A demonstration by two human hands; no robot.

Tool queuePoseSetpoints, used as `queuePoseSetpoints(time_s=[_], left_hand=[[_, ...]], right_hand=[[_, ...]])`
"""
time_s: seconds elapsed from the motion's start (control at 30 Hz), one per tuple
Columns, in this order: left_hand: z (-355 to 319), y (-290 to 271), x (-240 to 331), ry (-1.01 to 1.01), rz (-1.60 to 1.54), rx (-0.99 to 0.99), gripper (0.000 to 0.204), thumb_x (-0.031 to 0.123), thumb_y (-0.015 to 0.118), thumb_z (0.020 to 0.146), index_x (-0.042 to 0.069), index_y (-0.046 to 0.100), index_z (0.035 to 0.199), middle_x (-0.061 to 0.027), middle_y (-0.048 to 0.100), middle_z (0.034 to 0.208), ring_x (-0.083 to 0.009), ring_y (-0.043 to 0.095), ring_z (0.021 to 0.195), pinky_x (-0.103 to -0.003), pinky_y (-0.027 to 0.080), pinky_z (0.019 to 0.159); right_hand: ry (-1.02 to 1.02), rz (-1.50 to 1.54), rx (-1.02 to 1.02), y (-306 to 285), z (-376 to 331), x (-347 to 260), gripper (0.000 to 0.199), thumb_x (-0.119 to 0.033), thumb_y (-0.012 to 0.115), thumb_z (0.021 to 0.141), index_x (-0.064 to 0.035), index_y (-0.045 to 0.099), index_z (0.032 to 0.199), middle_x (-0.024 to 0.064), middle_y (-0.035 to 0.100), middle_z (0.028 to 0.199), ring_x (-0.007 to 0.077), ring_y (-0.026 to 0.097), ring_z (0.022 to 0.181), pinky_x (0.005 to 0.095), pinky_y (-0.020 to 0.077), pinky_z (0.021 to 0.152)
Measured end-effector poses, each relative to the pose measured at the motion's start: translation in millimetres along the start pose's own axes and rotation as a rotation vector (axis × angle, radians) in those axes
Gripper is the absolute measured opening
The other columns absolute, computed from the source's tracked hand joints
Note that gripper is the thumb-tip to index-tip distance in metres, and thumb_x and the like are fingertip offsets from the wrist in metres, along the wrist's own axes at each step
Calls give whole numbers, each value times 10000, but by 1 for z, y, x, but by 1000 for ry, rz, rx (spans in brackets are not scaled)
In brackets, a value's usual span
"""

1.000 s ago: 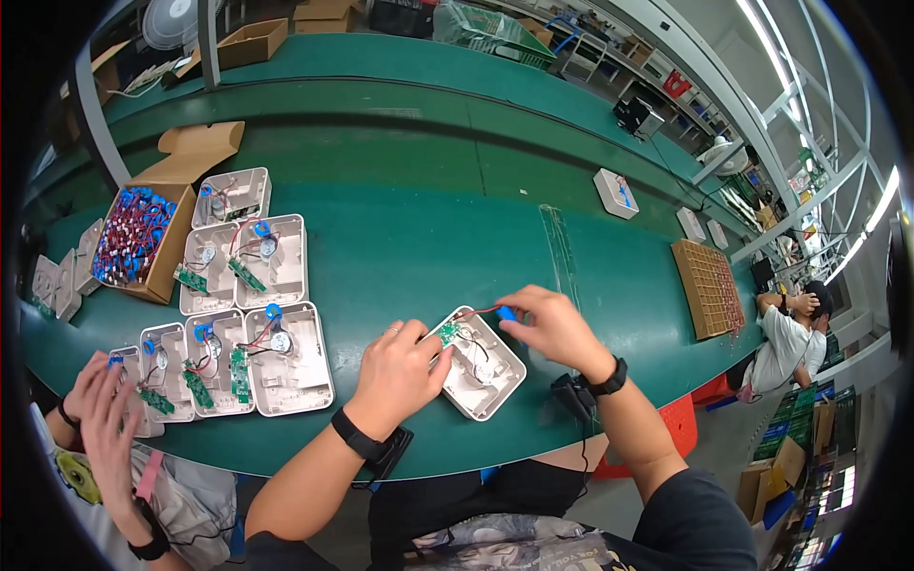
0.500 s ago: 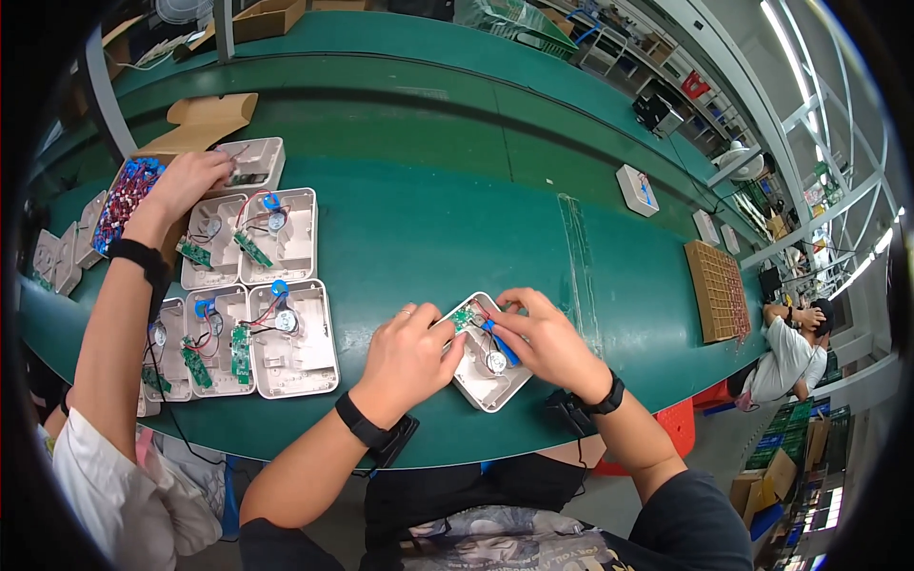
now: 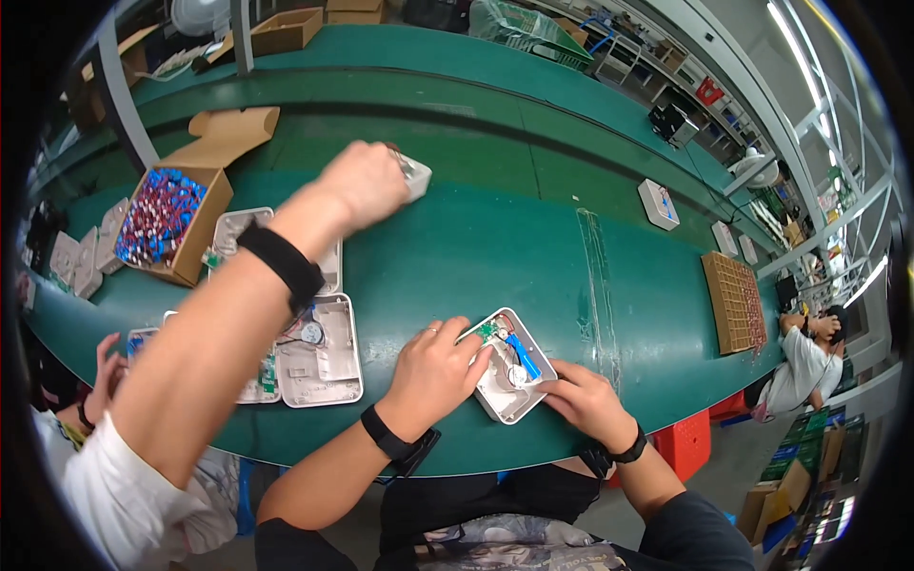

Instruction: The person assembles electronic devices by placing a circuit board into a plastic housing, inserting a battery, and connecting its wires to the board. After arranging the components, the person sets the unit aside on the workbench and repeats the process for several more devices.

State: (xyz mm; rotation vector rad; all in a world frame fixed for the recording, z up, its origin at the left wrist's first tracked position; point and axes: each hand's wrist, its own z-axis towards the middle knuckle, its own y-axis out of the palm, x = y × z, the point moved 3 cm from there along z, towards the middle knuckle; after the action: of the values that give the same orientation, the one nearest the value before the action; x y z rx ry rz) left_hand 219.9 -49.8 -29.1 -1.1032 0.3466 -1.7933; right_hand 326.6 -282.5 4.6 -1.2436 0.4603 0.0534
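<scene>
A white plastic housing [image 3: 502, 406] lies at a slant on the green table in front of me. Inside it are a small green circuit board [image 3: 489, 331], a blue cylindrical battery [image 3: 523, 358] and a round speaker [image 3: 517, 377], partly covered by the battery. My left hand [image 3: 430, 369] is closed on the housing's left wall, fingertips beside the board. At the lower right corner, my right hand [image 3: 592, 404] grips the rim between thumb and fingers.
A co-worker's arm [image 3: 214, 352] reaches across from the left, holding a white housing [image 3: 417, 179] and covering several others. Behind it stands a cardboard box [image 3: 205, 224] of blue wired parts. Farther right are another housing [image 3: 659, 205] and a divided cardboard tray [image 3: 728, 303].
My right hand has moved from the battery to the housing's lower right corner. The battery now lies across the speaker. The co-worker's hand has swung right, carrying a white housing.
</scene>
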Motion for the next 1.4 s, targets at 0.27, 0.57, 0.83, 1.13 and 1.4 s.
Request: queuePoseSetpoints(time_s=[0.27,0.57,0.83,1.13,1.4], left_hand=[[9,-34,-5,-5,147,101,272,166,797,884,26,739,1110,-173,662,1208,-378,673,1068,-464,572,916],[15,-21,-7,-124,572,81,598,156,763,893,-29,582,1432,-225,618,1330,-480,478,1393,-480,500,1096],[9,-3,-19,-76,332,-23,527,66,729,911,-27,595,1413,-204,648,1299,-460,491,1408,-480,509,1103],[8,5,8,105,-85,15,252,31,791,874,15,691,1105,-135,750,1082,-382,663,1235,-456,557,1041],[8,-12,28,232,33,72,246,55,826,832,34,707,1047,-119,751,1085,-341,702,1113,-433,574,963]], right_hand=[[73,-7,262,-20,33,51,186,-72,838,864,-34,764,1031,160,766,1134,367,753,959,402,615,845],[208,-172,455,-9,172,197,213,-223,816,916,-43,785,1026,176,760,944,387,736,861,466,603,787],[301,-219,449,5,204,212,276,-214,787,931,-64,768,1162,195,737,1197,397,700,1101,485,579,943],[-79,488,0,-12,60,67,363,-139,749,969,-72,719,1324,145,670,1388,366,642,1258,454,522,1091],[-52,41,122,3,-17,1,380,-174,808,928,-44,727,1276,129,679,1255,325,684,1091,414,582,928]])
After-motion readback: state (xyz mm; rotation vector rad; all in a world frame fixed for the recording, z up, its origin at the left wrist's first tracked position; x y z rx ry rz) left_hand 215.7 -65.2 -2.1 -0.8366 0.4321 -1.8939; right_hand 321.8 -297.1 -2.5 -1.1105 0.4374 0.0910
